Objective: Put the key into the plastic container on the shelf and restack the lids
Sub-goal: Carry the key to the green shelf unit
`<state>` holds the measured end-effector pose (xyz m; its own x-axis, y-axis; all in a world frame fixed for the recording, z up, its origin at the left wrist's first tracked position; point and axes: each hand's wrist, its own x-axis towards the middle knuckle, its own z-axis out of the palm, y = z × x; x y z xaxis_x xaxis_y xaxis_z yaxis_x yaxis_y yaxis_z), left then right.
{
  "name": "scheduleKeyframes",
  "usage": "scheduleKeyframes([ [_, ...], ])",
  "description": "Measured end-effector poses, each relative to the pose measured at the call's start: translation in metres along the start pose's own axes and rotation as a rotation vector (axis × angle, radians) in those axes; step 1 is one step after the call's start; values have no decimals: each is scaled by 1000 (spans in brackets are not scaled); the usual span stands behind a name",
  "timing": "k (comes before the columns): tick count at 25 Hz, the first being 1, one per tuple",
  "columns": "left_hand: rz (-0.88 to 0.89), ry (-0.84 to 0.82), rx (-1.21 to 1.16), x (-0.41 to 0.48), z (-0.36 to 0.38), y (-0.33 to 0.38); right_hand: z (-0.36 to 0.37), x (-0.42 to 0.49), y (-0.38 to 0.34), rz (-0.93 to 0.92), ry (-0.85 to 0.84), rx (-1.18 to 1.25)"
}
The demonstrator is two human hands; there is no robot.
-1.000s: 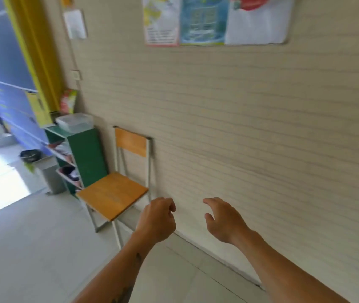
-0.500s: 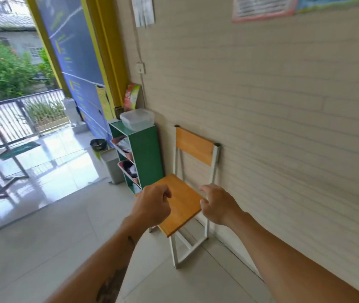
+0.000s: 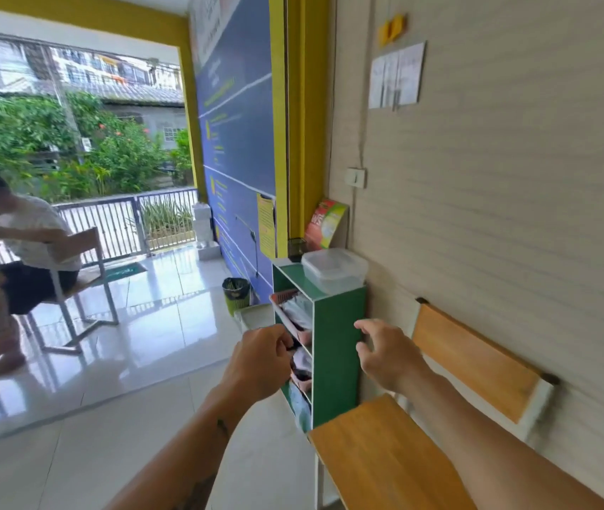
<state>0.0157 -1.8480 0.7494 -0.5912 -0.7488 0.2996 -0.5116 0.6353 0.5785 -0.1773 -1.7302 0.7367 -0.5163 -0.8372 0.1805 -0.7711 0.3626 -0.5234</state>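
A clear plastic container (image 3: 334, 269) with its lid on stands on top of the green shelf (image 3: 337, 384), against the wall. My left hand (image 3: 260, 362) is closed in a fist in front of the shelf's open compartments; a small dark bit shows at its fingertips, and the key itself is otherwise hidden. My right hand (image 3: 385, 357) is open with fingers spread, level with the shelf's green side panel and below the container. Both hands are lower than the container and apart from it.
A wooden chair (image 3: 385, 458) with a white frame stands right of the shelf, against the wall. A green bin (image 3: 236, 290) sits on the floor behind the shelf. A person (image 3: 17, 248) sits on a chair at the far left. A red and green packet (image 3: 326, 224) leans behind the container.
My view has swung left and I have come closer to the shelf, which now stands just beyond my hands. The left hand stays closed and the right stays open.
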Motion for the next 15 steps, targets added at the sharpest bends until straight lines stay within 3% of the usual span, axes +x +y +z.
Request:
scheduleKeyframes([
  [8, 46, -45, -73, 157, -34, -102, 59, 157, -67, 82, 58, 25],
  [15, 68, -13, -137, 298, 20, -144, 98, 298, -44, 112, 75, 49],
])
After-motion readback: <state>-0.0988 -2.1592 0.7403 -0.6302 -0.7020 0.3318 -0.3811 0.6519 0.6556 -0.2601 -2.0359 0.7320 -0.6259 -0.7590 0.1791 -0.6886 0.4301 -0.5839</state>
